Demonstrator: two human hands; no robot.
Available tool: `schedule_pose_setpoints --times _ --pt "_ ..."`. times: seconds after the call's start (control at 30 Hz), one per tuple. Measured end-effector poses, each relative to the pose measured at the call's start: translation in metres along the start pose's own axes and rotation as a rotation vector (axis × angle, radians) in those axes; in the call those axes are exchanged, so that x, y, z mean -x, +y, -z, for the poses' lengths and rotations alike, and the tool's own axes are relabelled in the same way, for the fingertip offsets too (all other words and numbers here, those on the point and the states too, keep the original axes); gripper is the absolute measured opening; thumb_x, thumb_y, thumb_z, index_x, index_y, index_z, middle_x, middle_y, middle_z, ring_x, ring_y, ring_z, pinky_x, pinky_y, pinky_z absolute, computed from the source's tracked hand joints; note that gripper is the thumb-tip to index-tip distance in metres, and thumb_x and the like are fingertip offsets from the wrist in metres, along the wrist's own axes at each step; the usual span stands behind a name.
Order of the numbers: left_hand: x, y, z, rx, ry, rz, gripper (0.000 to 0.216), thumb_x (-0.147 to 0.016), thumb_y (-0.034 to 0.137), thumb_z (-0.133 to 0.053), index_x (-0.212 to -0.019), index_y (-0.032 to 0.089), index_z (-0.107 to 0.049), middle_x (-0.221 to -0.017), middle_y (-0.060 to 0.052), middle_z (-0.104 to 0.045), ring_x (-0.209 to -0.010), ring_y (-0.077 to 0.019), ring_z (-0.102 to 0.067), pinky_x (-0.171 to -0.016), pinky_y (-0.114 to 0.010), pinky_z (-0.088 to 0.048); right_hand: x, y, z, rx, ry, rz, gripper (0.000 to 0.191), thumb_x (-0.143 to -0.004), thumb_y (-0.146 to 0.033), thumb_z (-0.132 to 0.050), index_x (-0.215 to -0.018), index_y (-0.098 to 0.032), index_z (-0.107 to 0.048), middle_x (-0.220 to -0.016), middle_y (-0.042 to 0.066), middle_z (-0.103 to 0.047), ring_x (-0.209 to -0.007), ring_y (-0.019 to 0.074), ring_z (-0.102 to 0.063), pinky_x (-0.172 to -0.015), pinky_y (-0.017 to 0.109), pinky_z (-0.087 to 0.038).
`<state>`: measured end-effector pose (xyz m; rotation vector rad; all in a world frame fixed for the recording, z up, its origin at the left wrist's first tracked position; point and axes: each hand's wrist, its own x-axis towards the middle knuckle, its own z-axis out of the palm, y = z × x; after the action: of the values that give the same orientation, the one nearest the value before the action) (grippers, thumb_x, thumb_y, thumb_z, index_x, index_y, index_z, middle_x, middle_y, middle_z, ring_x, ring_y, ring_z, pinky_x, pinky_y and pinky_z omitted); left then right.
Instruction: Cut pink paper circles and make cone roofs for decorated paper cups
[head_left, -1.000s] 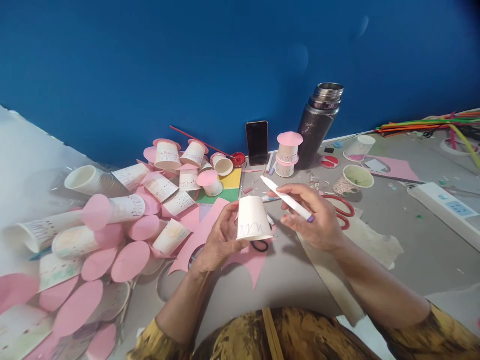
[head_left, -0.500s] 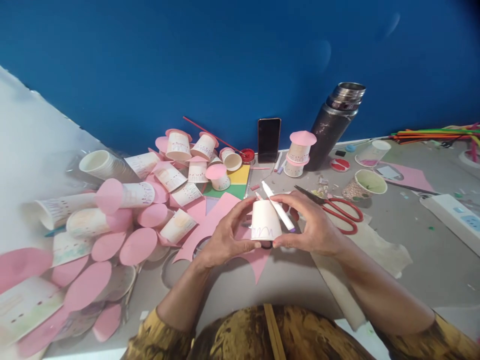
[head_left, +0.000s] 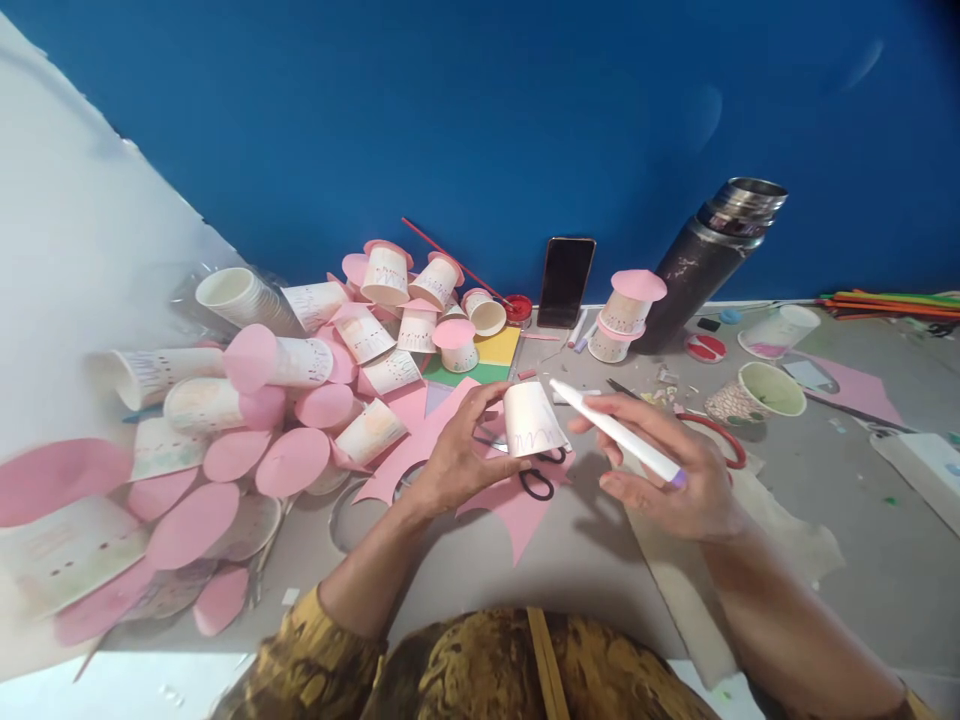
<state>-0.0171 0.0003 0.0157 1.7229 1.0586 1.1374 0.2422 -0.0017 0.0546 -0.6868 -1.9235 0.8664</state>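
My left hand grips a small white paper cup, held upside down, with a purple zigzag line drawn near its rim. My right hand is closed round a white marker with a purple end; it is a little to the right of the cup and not touching it. Under both hands lies a cut pink paper sheet with black-handled scissors on it.
A heap of decorated paper cups with pink round caps fills the left. At the back stand a phone, a dark flask and a stacked pink-capped cup pair. Red scissors, a patterned cup and coloured sticks lie right.
Half a second ago my right hand touched the cup beside my left; it has since drawn away to the right with the marker. The view has shifted left, so everything sits further right.
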Motion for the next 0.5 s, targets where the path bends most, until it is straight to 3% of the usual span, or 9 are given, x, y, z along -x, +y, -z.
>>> schedule_pose_setpoints --times 0.2,0.5 --pt "0.0004 -0.002 0.0015 -0.007 0.01 0.007 0.08 -0.073 0.04 -0.09 -0.142 0.028 -0.052 -0.142 -0.012 -0.055 -0.132 -0.033 -0.054 -0.111 -0.048 -0.044 -0.0069 0.0045 -0.0071 0.092 0.12 0.233 0.029 -0.095 -0.014 -0.061 -0.12 -0.025 -0.071 -0.084 0.005 -0.073 -0.072 0.0211 -0.062 -0.069 0.038 -0.049" --pt "0.0017 -0.0019 -0.0006 0.015 -0.029 0.027 0.078 -0.074 0.034 -0.09 -0.142 0.029 -0.051 -0.144 -0.012 -0.054 -0.134 -0.0327 -0.054 -0.11 -0.047 -0.046 -0.0082 0.0023 -0.0089 0.217 0.123 0.168 0.018 -0.091 -0.011 -0.064 -0.104 -0.021 -0.071 -0.081 0.005 -0.073 -0.068 0.0193 -0.06 -0.063 0.034 -0.047"
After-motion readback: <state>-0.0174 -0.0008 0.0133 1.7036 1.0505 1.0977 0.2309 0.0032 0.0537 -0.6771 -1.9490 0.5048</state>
